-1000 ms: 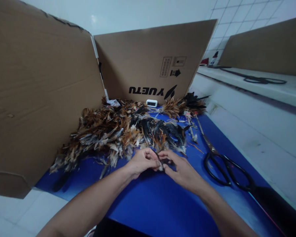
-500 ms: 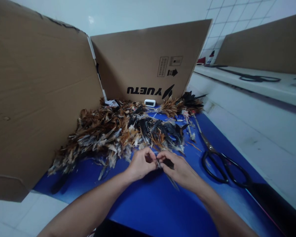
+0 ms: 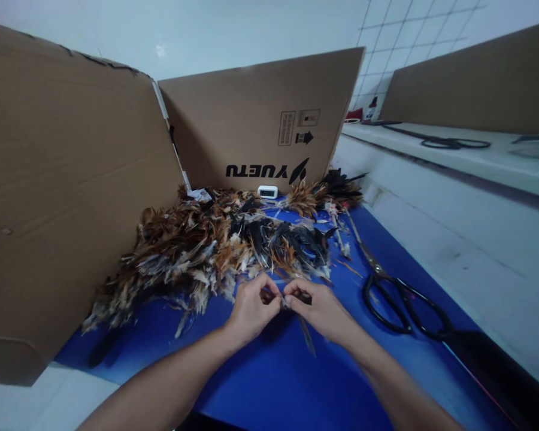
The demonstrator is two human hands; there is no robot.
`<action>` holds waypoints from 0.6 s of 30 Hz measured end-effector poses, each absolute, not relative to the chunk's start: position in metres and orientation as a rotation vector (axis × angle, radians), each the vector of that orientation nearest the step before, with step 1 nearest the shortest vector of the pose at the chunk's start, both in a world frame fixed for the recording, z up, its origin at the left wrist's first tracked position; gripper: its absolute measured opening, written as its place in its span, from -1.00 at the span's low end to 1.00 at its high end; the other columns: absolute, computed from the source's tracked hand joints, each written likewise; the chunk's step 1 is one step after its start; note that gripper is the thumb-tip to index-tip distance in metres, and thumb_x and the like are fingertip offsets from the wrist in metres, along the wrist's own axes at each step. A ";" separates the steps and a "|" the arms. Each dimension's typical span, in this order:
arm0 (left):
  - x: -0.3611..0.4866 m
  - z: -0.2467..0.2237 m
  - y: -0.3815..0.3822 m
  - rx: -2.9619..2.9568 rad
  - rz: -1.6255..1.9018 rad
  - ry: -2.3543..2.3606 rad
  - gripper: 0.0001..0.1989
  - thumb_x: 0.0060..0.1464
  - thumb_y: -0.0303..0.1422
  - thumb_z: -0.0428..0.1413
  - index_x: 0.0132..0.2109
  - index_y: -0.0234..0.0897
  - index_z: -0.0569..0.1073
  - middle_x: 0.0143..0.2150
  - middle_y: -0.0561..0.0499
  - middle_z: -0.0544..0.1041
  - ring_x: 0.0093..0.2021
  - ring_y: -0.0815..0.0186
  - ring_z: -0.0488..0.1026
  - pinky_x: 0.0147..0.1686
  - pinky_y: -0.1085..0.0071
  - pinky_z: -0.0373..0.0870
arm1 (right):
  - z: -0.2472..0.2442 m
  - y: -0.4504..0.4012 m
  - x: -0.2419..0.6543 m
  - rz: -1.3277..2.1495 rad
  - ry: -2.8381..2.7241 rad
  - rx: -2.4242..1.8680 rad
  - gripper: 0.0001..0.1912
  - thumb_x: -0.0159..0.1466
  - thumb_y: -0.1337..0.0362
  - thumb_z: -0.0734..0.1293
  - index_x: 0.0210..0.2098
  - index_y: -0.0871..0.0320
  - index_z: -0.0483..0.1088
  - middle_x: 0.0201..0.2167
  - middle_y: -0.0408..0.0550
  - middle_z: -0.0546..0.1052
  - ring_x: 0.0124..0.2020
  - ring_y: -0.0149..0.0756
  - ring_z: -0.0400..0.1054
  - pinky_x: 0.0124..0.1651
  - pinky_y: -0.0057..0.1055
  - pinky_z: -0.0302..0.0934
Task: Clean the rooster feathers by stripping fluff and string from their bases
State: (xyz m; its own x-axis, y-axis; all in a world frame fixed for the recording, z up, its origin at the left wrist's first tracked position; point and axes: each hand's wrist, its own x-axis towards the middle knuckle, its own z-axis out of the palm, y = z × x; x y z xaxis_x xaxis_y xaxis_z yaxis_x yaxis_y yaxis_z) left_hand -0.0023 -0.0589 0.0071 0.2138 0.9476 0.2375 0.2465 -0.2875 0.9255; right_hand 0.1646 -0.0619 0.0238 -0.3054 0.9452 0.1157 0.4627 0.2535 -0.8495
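Just in front of a heap of brown, black and white feathers, my two hands meet at the fingertips. A dark grey feather hangs down below my right hand, its pale fluffy base pinched between the fingers. My left hand is closed in a pinch at that same fluffy base, with thumb and forefinger nearly touching those of my right. The exact grip point is small and partly hidden by the fingers. Beneath both hands lies the blue tabletop.
Large black-handled scissors lie on the right. Behind the feathers stand a small white digital clock and a cardboard panel; another cardboard panel walls the left. A white ledge at far right holds more scissors.
The view has shifted slightly. My hands stay together in a pinch, and the dark feather now hangs more steeply downward.
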 end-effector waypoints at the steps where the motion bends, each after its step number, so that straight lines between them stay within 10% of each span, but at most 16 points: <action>1: -0.002 0.008 -0.060 1.706 1.116 1.127 -0.94 -0.05 -0.41 0.10 -0.38 -0.27 0.34 -0.45 0.07 0.43 -0.48 0.42 0.40 -0.45 0.53 0.31 | 0.024 -0.061 0.165 0.985 -1.881 -1.288 -0.90 0.16 0.32 0.22 -0.40 0.13 0.38 -0.48 -0.18 0.47 -0.41 -0.36 0.32 -0.29 -0.40 0.20; 18: -0.002 0.015 -0.066 1.895 1.166 1.177 -0.99 -0.01 -0.43 0.08 -0.39 -0.26 0.39 -0.42 0.03 0.45 -0.41 0.36 0.42 -0.37 0.48 0.35 | 0.032 -0.062 0.163 1.206 -1.709 -1.282 -0.88 0.09 0.29 0.26 -0.49 0.13 0.43 -0.58 -0.20 0.42 -0.53 -0.40 0.24 -0.45 -0.45 0.13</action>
State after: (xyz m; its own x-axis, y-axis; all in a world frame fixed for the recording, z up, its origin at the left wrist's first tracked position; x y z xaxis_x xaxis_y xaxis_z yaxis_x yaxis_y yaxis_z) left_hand -0.0021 -0.0657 0.0148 0.2152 0.9085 0.3583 0.3664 -0.4152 0.8327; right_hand 0.1628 -0.0623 0.0322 -0.2879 0.9576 -0.0127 0.3329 0.0876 -0.9389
